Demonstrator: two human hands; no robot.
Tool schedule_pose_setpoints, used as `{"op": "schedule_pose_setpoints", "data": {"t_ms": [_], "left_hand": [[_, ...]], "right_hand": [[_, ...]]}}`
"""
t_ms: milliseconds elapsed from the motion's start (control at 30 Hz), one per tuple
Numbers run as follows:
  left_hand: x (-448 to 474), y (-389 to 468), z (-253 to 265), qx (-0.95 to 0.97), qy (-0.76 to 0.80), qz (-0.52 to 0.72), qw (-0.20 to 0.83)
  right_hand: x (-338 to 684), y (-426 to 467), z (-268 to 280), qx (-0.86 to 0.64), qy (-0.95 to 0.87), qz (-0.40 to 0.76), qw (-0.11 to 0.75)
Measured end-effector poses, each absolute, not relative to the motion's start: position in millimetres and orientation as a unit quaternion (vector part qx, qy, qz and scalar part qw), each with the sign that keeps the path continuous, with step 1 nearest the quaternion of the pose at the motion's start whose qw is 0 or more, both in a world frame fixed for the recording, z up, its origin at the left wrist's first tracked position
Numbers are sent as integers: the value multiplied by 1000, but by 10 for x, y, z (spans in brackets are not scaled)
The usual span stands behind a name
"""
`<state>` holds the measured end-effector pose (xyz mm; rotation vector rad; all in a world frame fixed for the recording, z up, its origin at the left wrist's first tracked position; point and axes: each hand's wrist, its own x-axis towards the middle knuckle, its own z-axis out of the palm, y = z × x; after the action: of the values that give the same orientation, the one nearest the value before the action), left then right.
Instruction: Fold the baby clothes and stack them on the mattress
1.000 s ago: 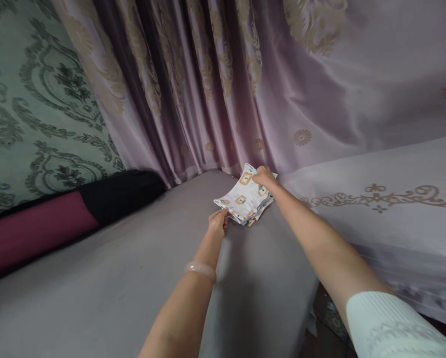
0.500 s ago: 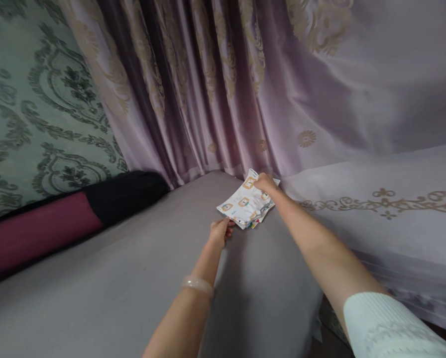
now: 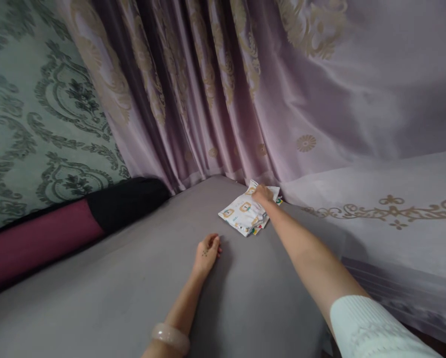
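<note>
A small stack of folded white cloths (image 3: 241, 214) with orange and teal printed figures lies on the grey sheet near the far corner. Bits of red, green and yellow show under its near edge. My right hand (image 3: 263, 194) is closed over the far right part of the top cloth, its fingertips hidden from me. Nearer to me and left of the stack, my left hand (image 3: 207, 253) rests low over the sheet, apart from the cloths. Its fingers are loosely curled with nothing seen in them, and a pale bangle (image 3: 170, 337) circles that wrist.
The grey-sheeted bed (image 3: 133, 278) fills the lower view. A maroon and black bolster-like headboard (image 3: 51, 226) runs along the left. Purple curtains (image 3: 223, 99) with gold patterns hang right behind the cloths and down the right side. Green patterned wallpaper (image 3: 40, 89) covers the left wall.
My left hand has come off the near edge of the cloths and moved toward me and to the left. The right hand stays on the stack.
</note>
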<state>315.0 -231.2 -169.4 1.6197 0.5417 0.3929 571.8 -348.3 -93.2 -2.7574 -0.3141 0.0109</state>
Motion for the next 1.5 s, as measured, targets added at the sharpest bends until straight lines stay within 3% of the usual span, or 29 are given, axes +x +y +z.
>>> {"op": "schedule_pose_setpoints", "data": {"t_ms": [333,533,900,1233,1500], "left_hand": [[3110,-2404,-1680,689,214,229,654],[3114,-2413,-1691,681,205,242,660],[3131,-2423,-1674,676,207,250,662],[3147,-2391,-1753,669,204,268,663],[3148,-2342,-1728,651,224,273,672]], "right_hand": [[5854,-3493,-1182,-985,-110,-67,114],[5916,-3620,-1297,-988,-113,-47,96],[5822,-3623,-1233,-984,-150,-51,77],[5038,-3196,-1367,-954,-284,-21,89],[4941,-3215,-1493,-952,-284,-70,87]]}}
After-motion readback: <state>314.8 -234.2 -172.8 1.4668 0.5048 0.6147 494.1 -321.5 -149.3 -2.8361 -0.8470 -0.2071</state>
